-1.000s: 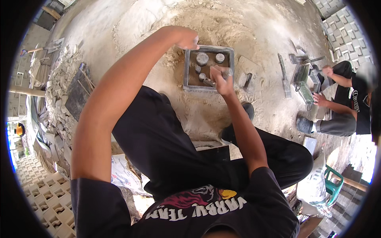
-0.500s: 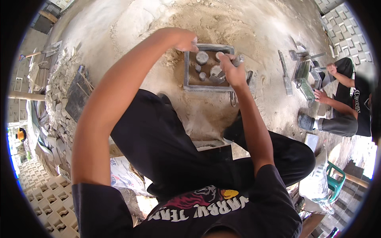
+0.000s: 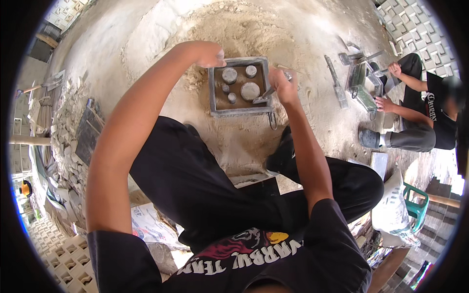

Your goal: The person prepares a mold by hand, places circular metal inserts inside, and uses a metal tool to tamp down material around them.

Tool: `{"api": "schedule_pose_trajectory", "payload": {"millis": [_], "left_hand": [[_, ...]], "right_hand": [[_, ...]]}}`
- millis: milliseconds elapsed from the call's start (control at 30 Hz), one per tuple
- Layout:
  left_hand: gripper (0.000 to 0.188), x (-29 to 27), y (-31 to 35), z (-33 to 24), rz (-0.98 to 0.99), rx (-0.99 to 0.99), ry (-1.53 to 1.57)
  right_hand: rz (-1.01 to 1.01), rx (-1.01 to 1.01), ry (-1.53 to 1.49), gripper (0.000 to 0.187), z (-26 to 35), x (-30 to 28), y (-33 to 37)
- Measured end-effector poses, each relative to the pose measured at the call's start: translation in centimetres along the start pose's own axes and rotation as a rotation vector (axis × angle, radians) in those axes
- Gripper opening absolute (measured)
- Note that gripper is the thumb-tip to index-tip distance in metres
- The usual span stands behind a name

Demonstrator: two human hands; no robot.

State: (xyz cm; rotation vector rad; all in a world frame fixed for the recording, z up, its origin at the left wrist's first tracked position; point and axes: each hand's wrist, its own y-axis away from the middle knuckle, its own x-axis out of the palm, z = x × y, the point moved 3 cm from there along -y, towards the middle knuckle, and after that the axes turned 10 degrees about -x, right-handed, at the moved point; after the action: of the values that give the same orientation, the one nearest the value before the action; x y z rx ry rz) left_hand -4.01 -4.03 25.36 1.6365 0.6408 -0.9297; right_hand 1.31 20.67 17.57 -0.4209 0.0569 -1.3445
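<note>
A grey rectangular moulding frame (image 3: 239,113) lies on the ground in front of me, with packed brown sand inside it. Several round grey pieces sit in the sand, among them a large disc (image 3: 250,91) at the right and a thick one (image 3: 229,75) at the far left. My left hand (image 3: 211,54) is curled at the frame's far left corner; its grip is partly hidden. Just beyond the right side, my right hand (image 3: 284,87) is closed around a small trowel (image 3: 263,99), whose blade reaches over the sand beside the large disc.
A wire loop (image 3: 272,121) hangs off the frame's near right corner. Loose sand (image 3: 234,24) is heaped beyond. A long bar (image 3: 336,80) lies to the right, near another person (image 3: 432,102) working at a second frame (image 3: 366,100). Rubble (image 3: 66,141) is piled at left.
My right hand has moved rightward relative to the frame with the trowel, uncovering the large disc and a smaller round piece. The whole view has shifted slightly; my left hand stays at the corner.
</note>
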Motion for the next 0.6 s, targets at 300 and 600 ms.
{"api": "schedule_pose_trajectory", "payload": {"millis": [300, 600], "left_hand": [[0.042, 0.4, 0.7, -2.3, 0.056, -0.048, -0.087], [0.042, 0.3, 0.4, -2.1, 0.049, -0.031, -0.062]], "right_hand": [[0.094, 0.09, 0.147, 0.036, 1.8, 1.5, -0.1], [0.204, 0.054, 0.202, 0.045, 2.8, 1.0, -0.2]]}}
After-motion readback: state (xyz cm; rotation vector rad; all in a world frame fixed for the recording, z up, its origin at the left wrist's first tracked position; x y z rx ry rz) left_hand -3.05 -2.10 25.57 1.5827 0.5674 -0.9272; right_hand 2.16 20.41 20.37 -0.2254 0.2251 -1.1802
